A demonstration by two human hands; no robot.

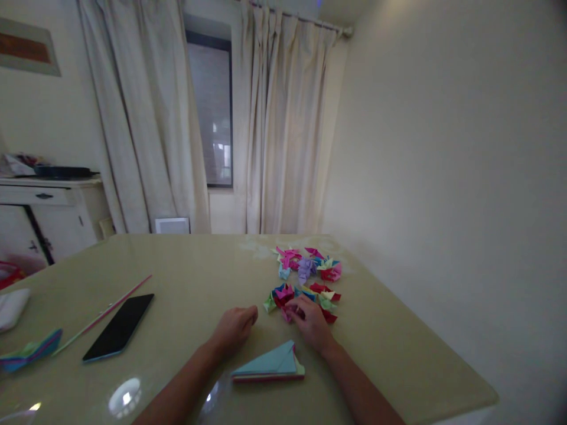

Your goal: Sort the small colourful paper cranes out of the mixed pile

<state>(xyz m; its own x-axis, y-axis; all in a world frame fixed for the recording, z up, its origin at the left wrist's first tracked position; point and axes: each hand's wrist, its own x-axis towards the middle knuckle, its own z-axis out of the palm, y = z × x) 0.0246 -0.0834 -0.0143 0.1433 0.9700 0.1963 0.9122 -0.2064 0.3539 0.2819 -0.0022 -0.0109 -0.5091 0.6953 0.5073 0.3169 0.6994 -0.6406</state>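
Glossy table point(199, 265), left hand point(237, 326) in a fist, right hand point(310, 321) at pink folded paper point(286, 316) (pinch or mere touch unclear)

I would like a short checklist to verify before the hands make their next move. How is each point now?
1. Right hand at the nearer cluster of small, multicoloured folded-paper pieces: ok, its fingertips are there.
2. Right hand's grip on one piece: cannot tell; the contact is too small to judge.
3. Left hand empty: cannot tell; fingers curled, palm hidden.
4. Light-blue-topped, pointed folded-paper stack clear of both hands: ok, gaps show.
5. Flat, black, rectangular phone away from the hands: ok, it lies well to the left.
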